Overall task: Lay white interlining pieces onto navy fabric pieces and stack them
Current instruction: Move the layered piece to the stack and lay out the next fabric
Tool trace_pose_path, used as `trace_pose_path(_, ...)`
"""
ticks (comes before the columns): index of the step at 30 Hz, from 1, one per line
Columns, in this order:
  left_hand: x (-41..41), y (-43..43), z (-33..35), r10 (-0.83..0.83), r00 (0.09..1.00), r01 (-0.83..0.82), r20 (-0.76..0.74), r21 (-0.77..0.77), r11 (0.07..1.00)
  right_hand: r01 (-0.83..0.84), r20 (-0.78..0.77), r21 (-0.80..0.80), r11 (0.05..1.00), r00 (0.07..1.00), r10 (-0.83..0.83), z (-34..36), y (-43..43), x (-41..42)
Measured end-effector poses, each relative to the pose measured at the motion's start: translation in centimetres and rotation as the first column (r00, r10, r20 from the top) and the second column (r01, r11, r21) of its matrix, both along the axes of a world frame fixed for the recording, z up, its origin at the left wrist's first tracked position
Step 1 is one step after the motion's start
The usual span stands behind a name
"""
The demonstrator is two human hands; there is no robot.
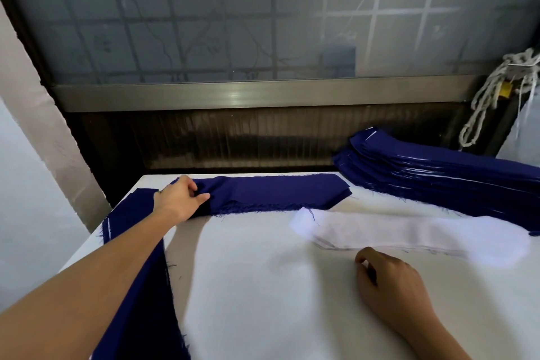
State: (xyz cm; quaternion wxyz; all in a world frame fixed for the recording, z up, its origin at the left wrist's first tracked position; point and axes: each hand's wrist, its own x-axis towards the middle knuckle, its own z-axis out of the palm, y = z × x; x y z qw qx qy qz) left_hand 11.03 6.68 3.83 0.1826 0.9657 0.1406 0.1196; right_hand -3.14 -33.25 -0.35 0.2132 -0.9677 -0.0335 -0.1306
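We count three navy lots: a frayed far pile [277, 190] that our left hand [178, 199] pinches, a right stack [438, 181] and a left strip [152, 301]. There is one white interlining pile [409, 234]. Our right hand [394, 280] rests loosely curled and empty.

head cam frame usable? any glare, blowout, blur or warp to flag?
Head view: centre is sharp. There is a specular streak on the metal rail. The white interlining is nearly blown out against the table, and its right end is soft. The right hand sits in shade, while the left hand on the navy piece is better lit. Wide-angle stretch shows toward the corners.
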Motion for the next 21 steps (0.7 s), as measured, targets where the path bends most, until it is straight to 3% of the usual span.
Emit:
trace_pose_path(3, 0.6, 0.1, -0.1, 0.008, 1.000, -0.009, -0.021, -0.060, 0.998, 0.000, 0.002, 0.003, 1.000, 1.000, 0.000, 0.1, 0.0, 0.0)
trace_pose_path(7, 1.5, 0.6, -0.4, -0.010, 0.976, 0.042, -0.219, 0.143, 0.989, -0.003, 0.002, 0.002, 1.000, 1.000, 0.003, 0.1, 0.0, 0.1)
trace_pose_path(10, 1.9, 0.7, -1.1, 0.002, 0.971, 0.013, -0.239, 0.064, 0.998, -0.001, 0.000, 0.007, 1.000, 1.000, 0.001, 0.0, 0.0, 0.1)
trace_pose_path(16, 1.4, 0.0, -1.1, 0.006, 0.999, -0.008, -0.041, -0.047, 0.999, 0.001, -0.001, 0.000, 1.000, 1.000, -0.001, -0.2, -0.1, 0.3)
trace_pose_path(21, -2.6, -3.1, -1.5, -0.106, 0.969, 0.170, 0.224, -0.289, 0.942, 0.014, 0.016, 0.002, 1.000, 1.000, -0.014, -0.6, -0.1, 0.5)
